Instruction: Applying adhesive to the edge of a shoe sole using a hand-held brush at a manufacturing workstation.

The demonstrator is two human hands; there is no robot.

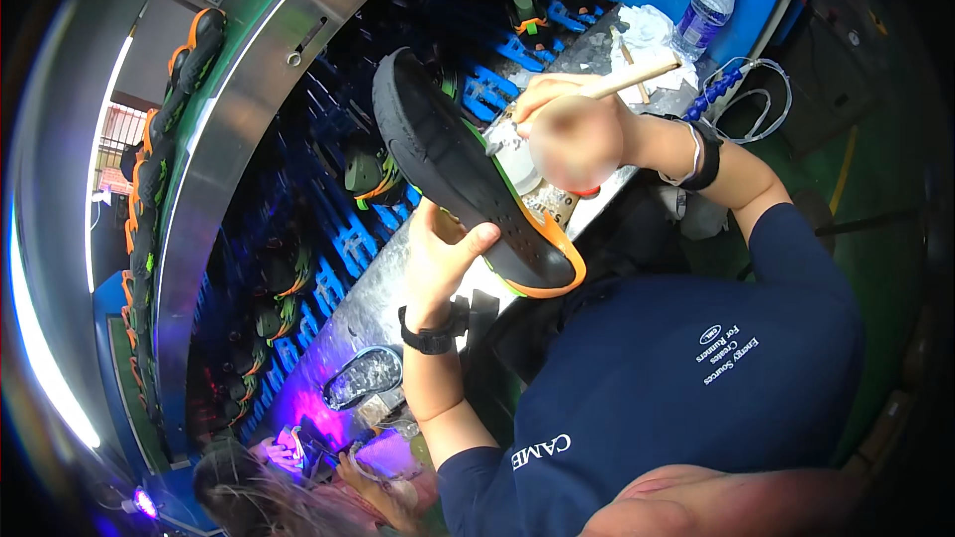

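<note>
My left hand (445, 251) is closed on a black shoe sole (468, 176) with an orange and green rim, thumb on the upper face near its wide orange end. The sole is held tilted above the bench, its hollow side towards me. My right hand (575, 139) is closed around a brush (639, 77) with a pale wooden handle. The brush's grey tip points at the sole's right edge; I cannot tell whether it touches. Part of a white container (519, 165) shows between the sole and my right hand.
Blue racks (333, 268) carrying shoe parts run along the bench's far side. White crumpled paper (649, 32), a water bottle (706, 15) and a blue segmented hose (718, 89) are at upper right. Another sole (366, 376) lies lower left, near a person (249, 492) under purple light.
</note>
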